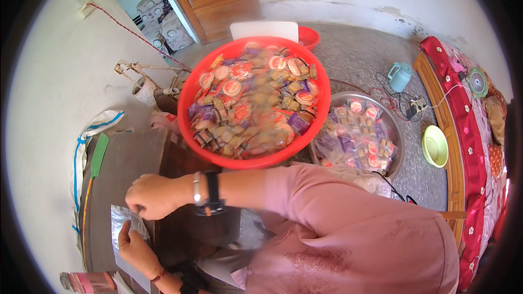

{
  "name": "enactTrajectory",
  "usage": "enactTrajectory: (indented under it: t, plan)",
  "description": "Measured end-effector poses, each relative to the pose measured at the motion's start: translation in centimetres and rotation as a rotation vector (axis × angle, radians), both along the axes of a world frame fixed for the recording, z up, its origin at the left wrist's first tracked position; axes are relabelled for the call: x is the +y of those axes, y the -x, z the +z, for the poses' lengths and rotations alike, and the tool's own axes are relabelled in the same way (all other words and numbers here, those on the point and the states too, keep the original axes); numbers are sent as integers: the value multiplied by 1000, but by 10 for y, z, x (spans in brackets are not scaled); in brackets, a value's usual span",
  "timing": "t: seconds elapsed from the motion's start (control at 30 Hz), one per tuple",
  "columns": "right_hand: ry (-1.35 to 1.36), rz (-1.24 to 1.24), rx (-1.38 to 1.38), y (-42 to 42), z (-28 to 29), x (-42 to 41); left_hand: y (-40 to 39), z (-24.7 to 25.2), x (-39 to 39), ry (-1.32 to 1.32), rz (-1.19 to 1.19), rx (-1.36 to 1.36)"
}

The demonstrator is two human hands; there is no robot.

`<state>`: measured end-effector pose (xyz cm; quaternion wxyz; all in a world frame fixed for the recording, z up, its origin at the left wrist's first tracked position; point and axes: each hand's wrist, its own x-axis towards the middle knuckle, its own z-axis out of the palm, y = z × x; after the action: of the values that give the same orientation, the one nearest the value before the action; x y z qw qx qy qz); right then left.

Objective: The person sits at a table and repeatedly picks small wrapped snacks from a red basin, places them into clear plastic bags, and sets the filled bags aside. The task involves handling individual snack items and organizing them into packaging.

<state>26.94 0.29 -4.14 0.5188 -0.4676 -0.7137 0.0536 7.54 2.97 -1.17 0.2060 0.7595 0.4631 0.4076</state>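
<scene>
A flat clear plastic bag [130, 249] lies on the dark tabletop [135, 155] at the lower left. Over the bag's lower part rests my left hand [137, 249], thumb and a finger raised close together. My right hand [152, 197] is curled at the bag's upper edge; its fingertips are partly hidden, so a grip on the plastic cannot be made out. Beyond my right forearm stands a large red plastic tub [322, 106] heaped with small wrapped packets [241, 110]. Beside it, a metal basin [400, 147] holds filled clear bags [363, 130].
A green fly swatter [99, 155] and a pink-tinted jar [88, 282] lie along the table's left side. On the floor are a blue kettle [401, 77], a power strip [416, 108] with cords and a pale green bowl [434, 146]. A wooden-framed bed [433, 102] lines the right.
</scene>
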Motion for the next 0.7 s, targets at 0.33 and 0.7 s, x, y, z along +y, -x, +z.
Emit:
enactTrajectory:
  t: [0.33, 0.7]
  plan:
    - [687, -700, 44, -209, -98, -135, -4, -1, -9, -220, 43, 127]
    - [1131, -803, -236, -275, -188, -204, -15, 6, -26, -78, 151, 126]
